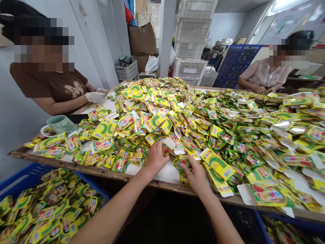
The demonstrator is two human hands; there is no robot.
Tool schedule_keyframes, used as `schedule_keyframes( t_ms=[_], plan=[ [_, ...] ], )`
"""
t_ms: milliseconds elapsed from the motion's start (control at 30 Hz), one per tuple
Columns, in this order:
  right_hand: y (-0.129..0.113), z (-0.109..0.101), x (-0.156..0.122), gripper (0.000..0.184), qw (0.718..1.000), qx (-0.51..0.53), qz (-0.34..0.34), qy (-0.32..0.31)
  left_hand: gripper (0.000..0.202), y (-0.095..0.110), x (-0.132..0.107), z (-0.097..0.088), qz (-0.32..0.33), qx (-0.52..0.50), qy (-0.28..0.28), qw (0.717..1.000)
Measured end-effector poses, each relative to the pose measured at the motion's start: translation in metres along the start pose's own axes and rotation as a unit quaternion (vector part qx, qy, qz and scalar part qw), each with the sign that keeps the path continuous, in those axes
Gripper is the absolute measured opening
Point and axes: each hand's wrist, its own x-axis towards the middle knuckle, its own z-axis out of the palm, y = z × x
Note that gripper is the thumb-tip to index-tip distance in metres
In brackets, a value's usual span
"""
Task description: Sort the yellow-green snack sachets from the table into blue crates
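Observation:
A big heap of small yellow-green sachets and flat yellow card packs covers the wooden table. My left hand rests at the heap's near edge, fingers curled over a sachet with a white card end. My right hand is just to its right, fingers closed round a small bunch of green sachets lifted slightly off the white table sheet. Both forearms reach in from the bottom of the view.
A blue crate full of packs stands at lower left, another at lower right. A green mug sits on the table's left. A gloved person sits at left, another person at far right. White crates are stacked behind.

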Motion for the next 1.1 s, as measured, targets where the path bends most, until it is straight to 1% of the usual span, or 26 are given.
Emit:
schedule_keyframes(
  t_ms=[33,67,100,133,167,200,233,300,367,400,467,500,567,633,700,767,800,833,867,933,967,1000,1033,1100],
  plan=[
    [-0.006,-0.006,0.003,0.028,0.999,0.012,0.012,0.036,0.054,0.003,-0.006,0.002,0.011,-0.009,0.011,1.000],
    [-0.012,-0.012,0.006,0.031,0.997,0.013,0.007,0.070,0.056,0.006,-0.012,0.003,0.029,-0.021,0.016,0.999],
    [-0.019,-0.017,0.010,0.030,0.995,0.001,-0.016,0.095,0.057,0.009,-0.018,0.002,0.049,-0.035,0.016,0.998],
    [-0.025,-0.021,0.014,0.026,0.993,-0.021,-0.049,0.106,0.057,0.013,-0.024,0.001,0.067,-0.050,0.015,0.996],
    [-0.031,-0.024,0.018,0.022,0.991,-0.050,-0.081,0.097,0.057,0.017,-0.028,0.000,0.078,-0.063,0.014,0.995],
    [-0.036,-0.025,0.021,0.020,0.989,-0.083,-0.101,0.073,0.057,0.020,-0.032,0.000,0.082,-0.075,0.016,0.994],
    [-0.041,-0.026,0.023,0.020,0.986,-0.118,-0.106,0.040,0.058,0.023,-0.036,0.000,0.081,-0.085,0.019,0.993],
    [-0.049,-0.027,0.024,0.023,0.976,-0.198,-0.079,-0.031,0.060,0.028,-0.042,0.004,0.075,-0.102,0.023,0.992],
    [-0.057,-0.029,0.024,0.026,0.952,-0.287,-0.046,-0.094,0.060,0.031,-0.048,0.010,0.064,-0.127,0.024,0.990],
    [-0.062,-0.031,0.024,0.027,0.936,-0.326,-0.042,-0.124,0.058,0.031,-0.050,0.012,0.051,-0.148,0.025,0.987],
    [-0.071,-0.034,0.025,0.031,0.905,-0.377,-0.059,-0.186,0.050,0.031,-0.054,0.014,0.012,-0.200,0.023,0.979],
    [-0.076,-0.036,0.027,0.031,0.895,-0.389,-0.072,-0.209,0.044,0.030,-0.055,0.013,-0.008,-0.230,0.016,0.973],
    [-0.082,-0.036,0.031,0.025,0.886,-0.395,-0.085,-0.225,0.028,0.027,-0.055,0.007,-0.045,-0.295,-0.017,0.954],
    [-0.087,-0.034,0.035,0.018,0.885,-0.402,-0.091,-0.217,0.015,0.024,-0.054,0.000,-0.067,-0.368,-0.061,0.925],
    [-0.092,-0.029,0.037,0.016,0.877,-0.415,-0.106,-0.217,0.012,0.021,-0.054,-0.006,-0.072,-0.437,-0.084,0.893],
    [-0.096,-0.025,0.038,0.018,0.868,-0.410,-0.140,-0.242,0.017,0.020,-0.054,-0.010,-0.065,-0.485,-0.084,0.868],
    [-0.098,-0.023,0.038,0.019,0.870,-0.391,-0.158,-0.255,0.021,0.019,-0.055,-0.012,-0.064,-0.501,-0.081,0.860],
    [-0.098,-0.022,0.039,0.021,0.881,-0.362,-0.165,-0.258,0.026,0.019,-0.056,-0.013,-0.066,-0.516,-0.083,0.850],
    [-0.097,-0.022,0.039,0.021,0.898,-0.325,-0.161,-0.249,0.031,0.018,-0.057,-0.014,-0.070,-0.531,-0.092,0.839],
    [-0.091,-0.020,0.041,0.018,0.940,-0.235,-0.140,-0.204,0.035,0.015,-0.058,-0.016,-0.078,-0.556,-0.121,0.818],
    [-0.086,-0.018,0.041,0.015,0.955,-0.195,-0.137,-0.175,0.036,0.013,-0.058,-0.017,-0.077,-0.564,-0.131,0.811],
    [-0.081,-0.016,0.040,0.012,0.964,-0.166,-0.145,-0.150,0.037,0.011,-0.058,-0.017,-0.075,-0.566,-0.136,0.809],
    [-0.075,-0.013,0.038,0.010,0.966,-0.151,-0.161,-0.132,0.036,0.009,-0.058,-0.017,-0.073,-0.563,-0.136,0.812],
    [-0.064,-0.006,0.029,0.012,0.965,-0.149,-0.186,-0.113,0.034,0.005,-0.058,-0.016,-0.079,-0.551,-0.126,0.821]
  ],
)
